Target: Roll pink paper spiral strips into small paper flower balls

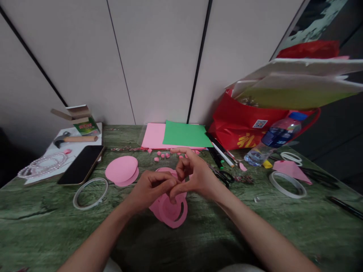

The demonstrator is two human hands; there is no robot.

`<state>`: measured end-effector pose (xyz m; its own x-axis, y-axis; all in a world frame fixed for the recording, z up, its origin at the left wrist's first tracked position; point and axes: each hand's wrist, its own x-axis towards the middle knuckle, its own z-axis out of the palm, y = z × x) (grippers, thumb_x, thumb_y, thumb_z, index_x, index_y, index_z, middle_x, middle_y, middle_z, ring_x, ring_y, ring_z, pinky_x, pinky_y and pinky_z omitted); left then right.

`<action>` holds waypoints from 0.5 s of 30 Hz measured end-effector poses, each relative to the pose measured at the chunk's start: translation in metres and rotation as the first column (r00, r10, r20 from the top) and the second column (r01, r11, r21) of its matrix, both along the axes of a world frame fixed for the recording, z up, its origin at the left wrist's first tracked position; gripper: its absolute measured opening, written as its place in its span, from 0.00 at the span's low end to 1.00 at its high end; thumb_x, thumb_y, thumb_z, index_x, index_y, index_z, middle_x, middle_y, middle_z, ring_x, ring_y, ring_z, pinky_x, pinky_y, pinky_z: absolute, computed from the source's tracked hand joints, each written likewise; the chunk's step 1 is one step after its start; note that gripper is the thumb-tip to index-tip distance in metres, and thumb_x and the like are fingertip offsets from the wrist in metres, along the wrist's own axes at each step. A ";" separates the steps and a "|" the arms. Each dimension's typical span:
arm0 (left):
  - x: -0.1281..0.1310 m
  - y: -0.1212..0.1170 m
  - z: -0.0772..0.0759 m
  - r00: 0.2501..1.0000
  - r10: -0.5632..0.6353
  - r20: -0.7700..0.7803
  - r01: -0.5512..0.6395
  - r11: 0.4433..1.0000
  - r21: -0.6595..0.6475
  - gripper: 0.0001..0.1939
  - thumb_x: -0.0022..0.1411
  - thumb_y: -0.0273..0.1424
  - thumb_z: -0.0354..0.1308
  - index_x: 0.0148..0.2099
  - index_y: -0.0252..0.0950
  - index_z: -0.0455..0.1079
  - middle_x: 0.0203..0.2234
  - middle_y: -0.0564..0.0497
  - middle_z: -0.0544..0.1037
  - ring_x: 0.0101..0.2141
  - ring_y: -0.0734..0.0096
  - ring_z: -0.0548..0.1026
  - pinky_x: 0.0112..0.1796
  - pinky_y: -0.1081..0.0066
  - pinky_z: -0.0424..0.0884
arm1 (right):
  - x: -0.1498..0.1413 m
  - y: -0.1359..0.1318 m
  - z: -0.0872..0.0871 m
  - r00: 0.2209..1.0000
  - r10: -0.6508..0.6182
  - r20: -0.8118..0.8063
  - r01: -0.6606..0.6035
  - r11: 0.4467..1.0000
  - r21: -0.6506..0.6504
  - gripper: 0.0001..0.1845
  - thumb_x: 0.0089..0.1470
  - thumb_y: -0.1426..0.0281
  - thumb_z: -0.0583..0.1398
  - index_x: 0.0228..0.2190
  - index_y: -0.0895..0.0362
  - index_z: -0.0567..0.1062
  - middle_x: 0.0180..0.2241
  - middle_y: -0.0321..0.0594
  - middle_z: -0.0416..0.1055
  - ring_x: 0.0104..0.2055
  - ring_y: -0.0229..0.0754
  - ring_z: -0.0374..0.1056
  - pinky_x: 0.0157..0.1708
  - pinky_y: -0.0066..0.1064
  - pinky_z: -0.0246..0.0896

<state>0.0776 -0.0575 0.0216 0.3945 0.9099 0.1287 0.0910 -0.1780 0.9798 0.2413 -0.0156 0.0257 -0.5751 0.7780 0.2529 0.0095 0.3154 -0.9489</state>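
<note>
My left hand [158,189] and my right hand [194,173] meet at the fingertips above the middle of the table. The left thumb and fingers pinch together; whatever is between them is hidden. On the right, my index finger arches up, the other fingers curl and the thumb reaches the left fingertips. Anything small held there cannot be made out. Directly below lie pink paper cutouts [173,223], one with a curved slot, partly covered by my hands. Small pink paper rolls [162,155] are scattered just beyond. Left of the hands sits a stack of pink paper circles [121,169].
Pink and green sheets [185,134] lie at the back. A phone [82,165], hammer [76,139], bead string [42,165] and tape roll [90,193] are left. Scissors [225,176], pens [222,153], a bottle [273,139], red bag [232,124] and another tape roll [287,185] are right.
</note>
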 end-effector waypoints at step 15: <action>-0.004 0.004 -0.006 0.996 -0.027 -0.086 0.013 0.988 -0.154 0.11 0.53 0.31 0.58 0.22 0.31 0.71 0.15 0.54 0.72 0.18 0.80 0.66 0.21 0.79 0.60 | -0.004 -0.004 -0.001 0.887 -0.229 0.400 0.061 0.919 0.389 0.59 0.23 0.56 0.70 0.56 0.54 0.50 0.21 0.26 0.58 0.20 0.32 0.54 0.20 0.26 0.43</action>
<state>0.0731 -0.0533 0.0159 0.4161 0.9081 -0.0473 0.1760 -0.0294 0.9840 0.2374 -0.0199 0.0250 -0.5781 0.7656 0.2822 0.4613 0.5920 -0.6609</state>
